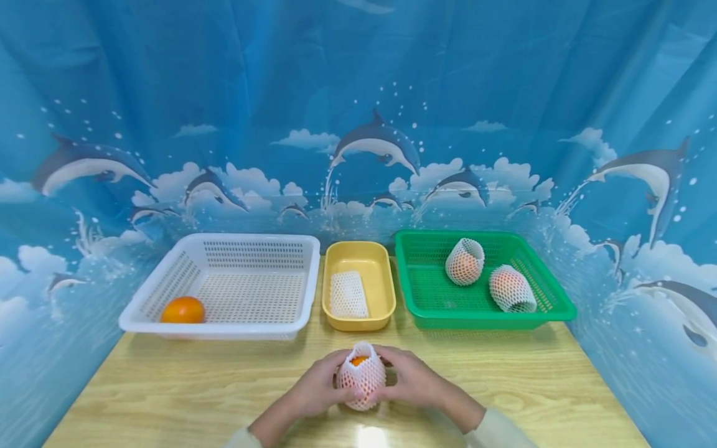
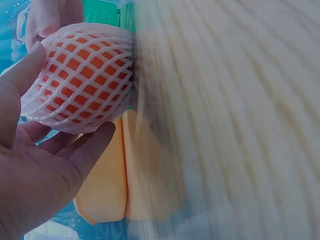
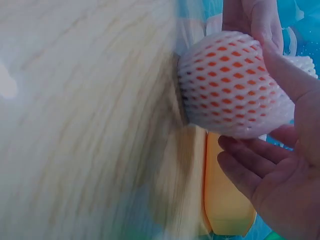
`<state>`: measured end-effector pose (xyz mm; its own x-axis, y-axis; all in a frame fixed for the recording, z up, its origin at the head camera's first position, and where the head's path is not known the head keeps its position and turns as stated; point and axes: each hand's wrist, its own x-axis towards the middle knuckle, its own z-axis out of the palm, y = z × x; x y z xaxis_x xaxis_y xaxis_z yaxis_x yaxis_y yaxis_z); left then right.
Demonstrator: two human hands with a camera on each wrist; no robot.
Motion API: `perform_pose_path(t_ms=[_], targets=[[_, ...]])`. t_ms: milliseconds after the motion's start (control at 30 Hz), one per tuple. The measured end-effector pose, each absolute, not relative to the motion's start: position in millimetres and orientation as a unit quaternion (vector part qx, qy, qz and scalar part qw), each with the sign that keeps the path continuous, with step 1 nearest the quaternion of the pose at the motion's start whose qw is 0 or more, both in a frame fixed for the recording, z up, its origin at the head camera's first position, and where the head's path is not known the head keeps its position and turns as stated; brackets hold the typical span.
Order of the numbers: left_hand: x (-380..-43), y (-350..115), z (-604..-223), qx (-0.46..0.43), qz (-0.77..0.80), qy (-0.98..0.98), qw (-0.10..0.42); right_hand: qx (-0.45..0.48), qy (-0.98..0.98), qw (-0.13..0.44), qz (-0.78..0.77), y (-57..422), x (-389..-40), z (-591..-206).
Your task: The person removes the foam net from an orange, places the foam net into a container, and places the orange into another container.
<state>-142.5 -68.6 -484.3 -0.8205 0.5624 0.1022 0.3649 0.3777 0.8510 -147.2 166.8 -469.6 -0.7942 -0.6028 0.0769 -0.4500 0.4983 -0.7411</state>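
Observation:
An orange [image 1: 360,360] stands on the table inside a white foam net sleeve [image 1: 363,381], its top showing through the sleeve's open upper end. My left hand [image 1: 319,387] grips the sleeved fruit from the left, with the thumb on the near side and fingers around the far side. From the right, my right hand [image 1: 413,381] holds it the same way. Both wrist views show the mesh [image 2: 85,80] stretched over the orange skin, with thumb and fingers against the net [image 3: 230,85].
Behind the hands is a yellow tray [image 1: 374,261] holding a flat foam sleeve [image 1: 348,294]. A white basket [image 1: 218,330] at left holds one bare orange [image 1: 183,310]. The green basket [image 1: 448,322] at right contains two sleeved fruits [image 1: 464,262]. A dolphin-print curtain [image 1: 358,74] hangs behind.

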Motion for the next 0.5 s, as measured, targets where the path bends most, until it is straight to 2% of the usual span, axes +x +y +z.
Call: perform_pose_path(t_ms=[300,500], targets=[[-143,-68,-481,0.266,0.493,0.821,0.108,-0.292,0.863,0.116,-0.396,156,-142,-471],[-142,-69,-480,0.259,0.488,0.829,0.088,-0.289,0.868,0.12,-0.386,155,-141,-471]])
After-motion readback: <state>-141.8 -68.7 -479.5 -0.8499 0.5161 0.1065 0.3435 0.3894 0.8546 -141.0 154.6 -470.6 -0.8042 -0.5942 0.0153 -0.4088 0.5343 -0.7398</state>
